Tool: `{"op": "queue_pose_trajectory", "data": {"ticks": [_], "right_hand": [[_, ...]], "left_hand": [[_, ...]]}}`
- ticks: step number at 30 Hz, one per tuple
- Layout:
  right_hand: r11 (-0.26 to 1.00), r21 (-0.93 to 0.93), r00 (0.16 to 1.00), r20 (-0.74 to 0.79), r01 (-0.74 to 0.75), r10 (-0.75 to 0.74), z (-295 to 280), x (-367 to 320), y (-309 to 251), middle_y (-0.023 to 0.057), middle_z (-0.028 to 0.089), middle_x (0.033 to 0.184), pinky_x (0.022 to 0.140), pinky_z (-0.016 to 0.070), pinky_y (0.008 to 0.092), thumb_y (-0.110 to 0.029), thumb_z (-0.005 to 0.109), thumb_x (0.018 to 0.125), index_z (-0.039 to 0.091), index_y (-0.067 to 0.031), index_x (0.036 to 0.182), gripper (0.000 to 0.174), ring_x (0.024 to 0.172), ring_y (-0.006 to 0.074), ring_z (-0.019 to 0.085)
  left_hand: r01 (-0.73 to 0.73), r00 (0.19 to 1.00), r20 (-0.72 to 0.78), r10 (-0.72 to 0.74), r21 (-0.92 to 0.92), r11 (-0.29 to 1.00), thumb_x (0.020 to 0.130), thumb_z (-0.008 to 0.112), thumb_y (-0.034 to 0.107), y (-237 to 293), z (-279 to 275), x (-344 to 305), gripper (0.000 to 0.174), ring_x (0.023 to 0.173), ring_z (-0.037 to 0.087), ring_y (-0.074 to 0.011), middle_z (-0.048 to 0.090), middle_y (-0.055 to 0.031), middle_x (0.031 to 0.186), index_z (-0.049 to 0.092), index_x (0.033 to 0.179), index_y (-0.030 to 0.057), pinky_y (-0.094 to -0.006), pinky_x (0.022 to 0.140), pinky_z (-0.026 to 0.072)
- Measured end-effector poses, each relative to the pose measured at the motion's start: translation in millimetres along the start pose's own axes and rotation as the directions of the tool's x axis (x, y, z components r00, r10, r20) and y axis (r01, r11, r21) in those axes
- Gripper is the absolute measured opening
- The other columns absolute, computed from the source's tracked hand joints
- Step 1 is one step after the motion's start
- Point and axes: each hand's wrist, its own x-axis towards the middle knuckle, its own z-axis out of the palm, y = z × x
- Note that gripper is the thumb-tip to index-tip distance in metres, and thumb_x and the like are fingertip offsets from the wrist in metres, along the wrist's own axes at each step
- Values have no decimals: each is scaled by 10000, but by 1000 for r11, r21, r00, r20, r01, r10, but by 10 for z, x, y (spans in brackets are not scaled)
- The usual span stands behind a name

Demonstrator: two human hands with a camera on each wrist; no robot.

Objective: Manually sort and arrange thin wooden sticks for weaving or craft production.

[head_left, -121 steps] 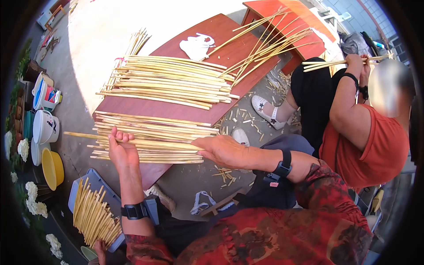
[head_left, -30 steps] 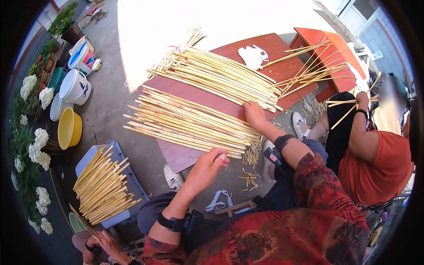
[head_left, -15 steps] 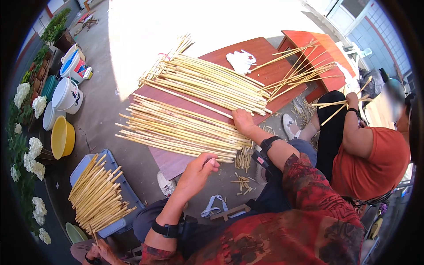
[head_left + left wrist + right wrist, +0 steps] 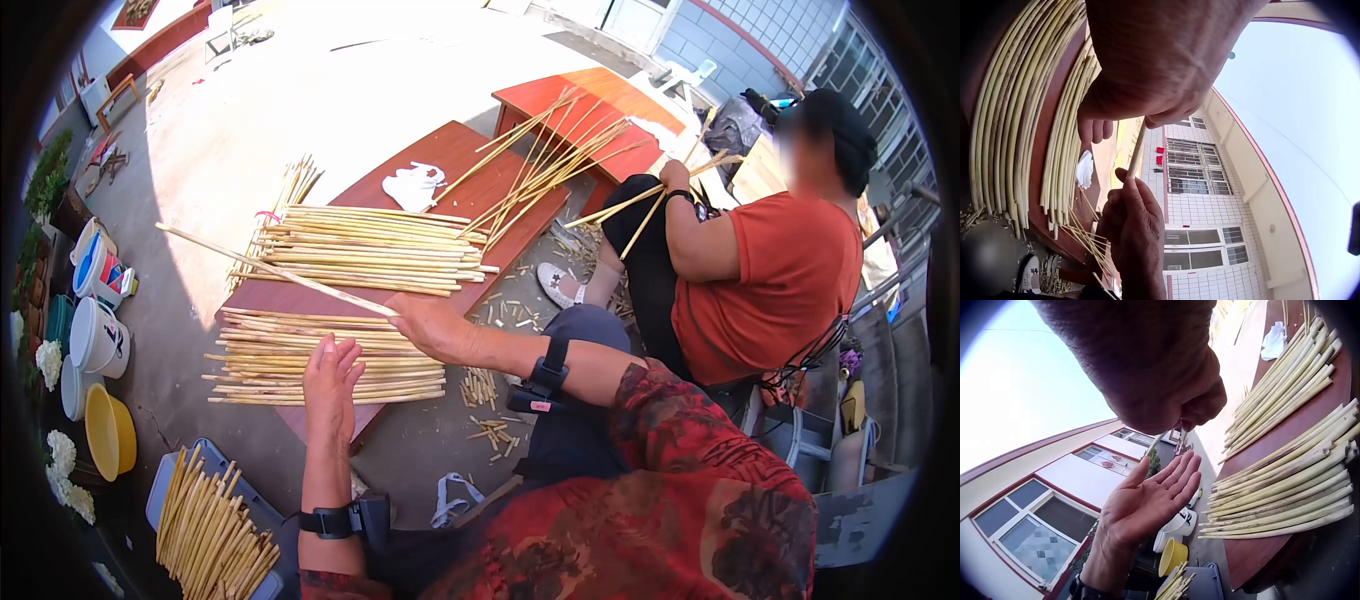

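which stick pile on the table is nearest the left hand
The front pile, on the wearer's side of the table; the back pile and tied bundle lie farther from the left hand.

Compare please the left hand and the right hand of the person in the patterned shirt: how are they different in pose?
The left hand is open with its fingers extended, while the right hand has its fingers curled round a stick near one end. The left hand shows its palm to the right wrist view; the right hand mostly shows its back to the head view. Both are bare, with a dark band on the forearm.
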Motion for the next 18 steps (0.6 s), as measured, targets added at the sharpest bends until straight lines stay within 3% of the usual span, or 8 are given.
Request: {"op": "queue_pose_trajectory", "data": {"ticks": [1, 3, 4, 5, 7, 8, 18], "right_hand": [[999, -42, 999, 42, 21, -19, -13, -76, -173, 221, 557, 821, 666, 413, 454, -174, 443, 838, 443, -11, 962, 205, 786, 398, 532], [995, -89, 996, 81, 49, -42, 81, -190, -334, 221, 559, 811, 657, 413, 457, -173, 446, 832, 431, -8, 963, 211, 775, 398, 535], [998, -40, 994, 108, 38, -33, 165, -242, -376, 224, 560, 798, 643, 416, 455, -169, 449, 825, 418, -5, 955, 211, 763, 397, 538], [1000, 10, 990, 136, 22, -23, 235, -286, -405, 226, 561, 784, 628, 420, 453, -164, 452, 819, 405, -2, 948, 212, 751, 396, 542], [1000, 13, 992, 124, 28, -29, 351, -333, -440, 228, 559, 763, 609, 419, 454, -161, 449, 817, 398, 0, 931, 204, 732, 396, 543], [999, 22, 992, 120, 36, -39, 386, -367, -438, 231, 557, 742, 590, 418, 455, -157, 446, 815, 391, 2, 915, 196, 713, 396, 544], [997, -10, 988, 131, 83, -81, 485, -660, -585, 236, 538, 698, 589, 398, 480, -158, 434, 829, 378, 1, 872, 174, 681, 413, 530]], "left_hand": [[-2, 1000, 17, 2, -1, 1000, 889, 433, 262, -25, 44, -14, 433, 1029, 477, -243, 472, -192, 1105, 341, 1198, -27, -337, 846, 403], [-127, 990, 28, 135, -192, 973, 893, 425, 237, -79, 95, -47, 395, 1039, 480, -258, 485, -196, 1079, 367, 1170, -38, -344, 853, 401], [-140, 990, -5, 143, -234, 962, 908, 384, 235, -56, 131, -97, 357, 885, 524, -229, 519, -136, 908, 382, 1115, -56, -354, 802, 430], [-137, 990, 5, 143, -236, 962, 908, 384, 235, -73, 85, -99, 357, 885, 524, -229, 519, -136, 908, 382, 1115, -56, -354, 802, 430], [-127, 991, -6, 135, -383, 915, 910, 367, 200, -48, 1, -114, 288, 714, 491, -168, 475, -60, 745, 430, 1054, -41, -351, 736, 448], [-104, 995, -49, 92, -399, 911, 910, 353, 176, -33, -11, -103, 248, 625, 417, -123, 414, -16, 679, 460, 1018, -20, -331, 669, 446], [-168, 985, -108, 135, -423, 890, 920, 352, 248, 207, -252, -220, 294, 559, 373, -91, 399, 6, 668, 459, 1034, -2, -262, 536, 367]]}}
